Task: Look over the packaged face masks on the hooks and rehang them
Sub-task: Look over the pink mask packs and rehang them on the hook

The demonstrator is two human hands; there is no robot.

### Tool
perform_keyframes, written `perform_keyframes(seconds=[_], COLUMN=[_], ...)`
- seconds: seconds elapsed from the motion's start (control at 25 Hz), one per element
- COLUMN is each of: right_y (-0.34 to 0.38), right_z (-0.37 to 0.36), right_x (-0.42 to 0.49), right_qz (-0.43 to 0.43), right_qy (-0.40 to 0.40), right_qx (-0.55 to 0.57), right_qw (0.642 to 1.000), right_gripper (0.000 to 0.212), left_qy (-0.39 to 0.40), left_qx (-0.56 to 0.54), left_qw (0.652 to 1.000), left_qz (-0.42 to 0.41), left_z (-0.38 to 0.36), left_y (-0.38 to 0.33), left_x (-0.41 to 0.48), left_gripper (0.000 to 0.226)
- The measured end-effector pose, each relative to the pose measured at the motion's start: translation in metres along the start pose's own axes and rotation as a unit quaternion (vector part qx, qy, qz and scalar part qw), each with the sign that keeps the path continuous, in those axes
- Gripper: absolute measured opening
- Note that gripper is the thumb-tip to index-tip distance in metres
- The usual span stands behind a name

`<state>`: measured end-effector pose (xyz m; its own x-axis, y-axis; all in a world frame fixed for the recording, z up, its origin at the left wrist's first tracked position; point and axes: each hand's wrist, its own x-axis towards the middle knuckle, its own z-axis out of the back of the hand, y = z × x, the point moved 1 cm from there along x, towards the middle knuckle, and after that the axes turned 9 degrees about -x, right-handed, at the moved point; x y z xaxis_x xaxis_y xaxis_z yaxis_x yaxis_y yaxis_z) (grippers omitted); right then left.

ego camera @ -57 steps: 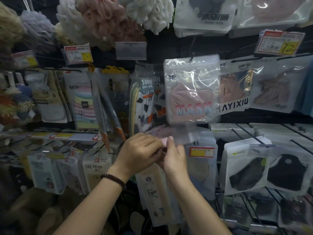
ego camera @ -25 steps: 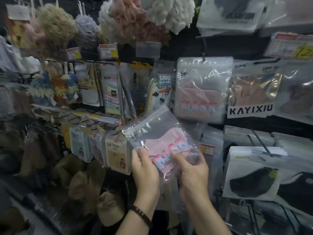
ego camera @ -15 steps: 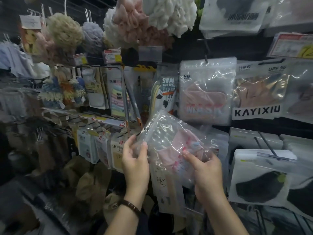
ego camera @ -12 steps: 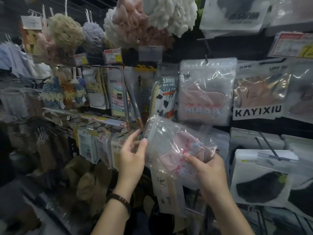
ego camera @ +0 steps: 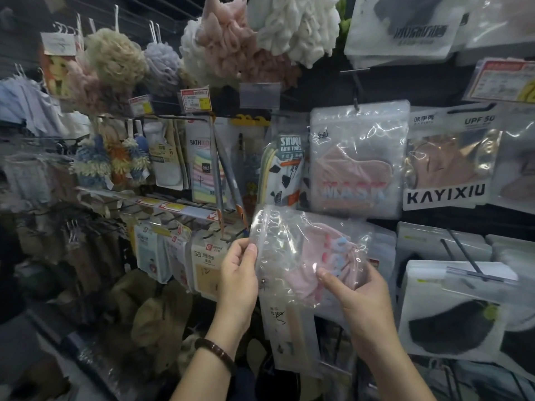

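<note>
A person stands at a crowded shop wall of hooks, both bare hands raised in front of it. Between them is a clear crinkled plastic packet holding a pale pink cloth face mask (ego camera: 311, 253), tilted, off any hook and held out in front of the display. The left hand (ego camera: 238, 273), with a dark beaded bracelet (ego camera: 215, 351) at its wrist, pinches the packet's left edge between thumb and fingers. The right hand (ego camera: 362, 293) grips the packet's lower right part, thumb pressed across the front and fingers closed behind it.

Just above the held packet, a matching clear packet with a pink mask and coloured MASK lettering (ego camera: 357, 160) hangs from a dark metal hook (ego camera: 355, 91). Beside it to the right hangs a glossy packet with a tan mask and a white KAYIXIU label (ego camera: 447, 160). Lower right, a white-backed packet with a black mask (ego camera: 451, 316) sits on its own peg. Fluffy white and pink mesh bath sponges (ego camera: 254, 39) hang along the top, and striped bath towel packs (ego camera: 207, 169) hang to the left
</note>
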<state>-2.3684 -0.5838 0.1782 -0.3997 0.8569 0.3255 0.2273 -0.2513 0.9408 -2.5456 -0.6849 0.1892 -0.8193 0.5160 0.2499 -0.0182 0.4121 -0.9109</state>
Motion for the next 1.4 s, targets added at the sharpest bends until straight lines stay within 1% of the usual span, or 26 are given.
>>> perform_keyframes(seconds=[0.12,0.24,0.36,0.48,0.6,0.68,0.8,0.84,0.88,0.92,1.0,1.08,1.12,1.16,1.2,1.24,1.32,1.36,1.4], right_y=[-0.001,-0.001,-0.003,-0.003,-0.001,-0.002,-0.007,-0.008,-0.006,-0.003,0.012,0.035,0.047,0.058,0.069,0.077,0.089,0.092,0.095], right_z=[0.003,0.007,0.012,0.014,0.011,0.009,0.010,0.010,0.009,0.008,0.009,0.014,0.016,0.015,0.011,0.004,-0.013,-0.020,-0.025], right_x=[0.006,0.011,0.013,0.014,0.012,0.011,0.009,0.008,0.007,0.005,0.006,0.014,0.020,0.028,0.037,0.047,0.064,0.071,0.078], right_qz=[0.015,0.042,0.053,0.066,0.075,0.062,0.024,0.023,0.030,0.042,0.081,0.118,0.126,0.137,0.152,0.166,0.174,0.176,0.179], right_qy=[-0.006,0.003,0.025,0.043,0.075,0.110,0.139,0.140,0.140,0.136,0.097,0.054,0.055,0.061,0.060,0.057,0.043,0.036,0.028], right_qx=[0.002,0.000,0.010,-0.006,-0.005,-0.026,-0.031,-0.034,-0.034,-0.030,-0.032,-0.026,-0.021,-0.036,-0.077,-0.125,-0.207,-0.225,-0.226], right_qw=[1.000,0.999,0.998,0.997,0.994,0.992,0.990,0.989,0.989,0.989,0.991,0.991,0.990,0.988,0.984,0.976,0.962,0.958,0.957], right_gripper=[0.051,0.056,0.058,0.056,0.054,0.047,0.041,0.038,0.037,0.038,0.042,0.038,0.035,0.031,0.029,0.030,0.040,0.036,0.026], left_qy=[0.034,0.055,0.078,0.083,0.053,0.041,0.049,0.054,0.060,0.063,0.058,0.068,0.080,0.094,0.109,0.124,0.146,0.160,0.173], left_qx=[0.021,0.038,0.077,0.100,0.082,0.067,0.064,0.072,0.099,0.144,0.250,0.305,0.321,0.337,0.351,0.363,0.383,0.386,0.389], left_qw=[0.998,0.993,0.986,0.981,0.987,0.990,0.991,0.991,0.991,0.988,0.961,0.928,0.914,0.899,0.884,0.871,0.844,0.833,0.821], left_qz=[0.040,0.096,0.126,0.141,0.130,0.114,0.109,0.095,0.060,0.008,-0.107,-0.202,-0.237,-0.265,-0.288,-0.306,-0.345,-0.364,-0.381], left_z=[0.000,0.001,0.007,0.010,0.006,0.004,0.006,0.007,0.007,0.008,0.007,0.001,-0.004,-0.009,-0.015,-0.022,-0.037,-0.044,-0.051], left_y=[0.000,-0.005,-0.009,-0.009,-0.006,-0.003,-0.002,-0.003,-0.005,-0.010,-0.024,-0.043,-0.052,-0.059,-0.066,-0.071,-0.081,-0.086,-0.091], left_x=[-0.002,-0.002,0.004,0.009,0.009,0.010,0.011,0.012,0.014,0.018,0.024,0.027,0.028,0.030,0.031,0.033,0.037,0.038,0.039], left_gripper=[0.032,0.029,0.030,0.032,0.036,0.038,0.031,0.029,0.029,0.029,0.029,0.028,0.028,0.028,0.028,0.026,0.020,0.018,0.018])
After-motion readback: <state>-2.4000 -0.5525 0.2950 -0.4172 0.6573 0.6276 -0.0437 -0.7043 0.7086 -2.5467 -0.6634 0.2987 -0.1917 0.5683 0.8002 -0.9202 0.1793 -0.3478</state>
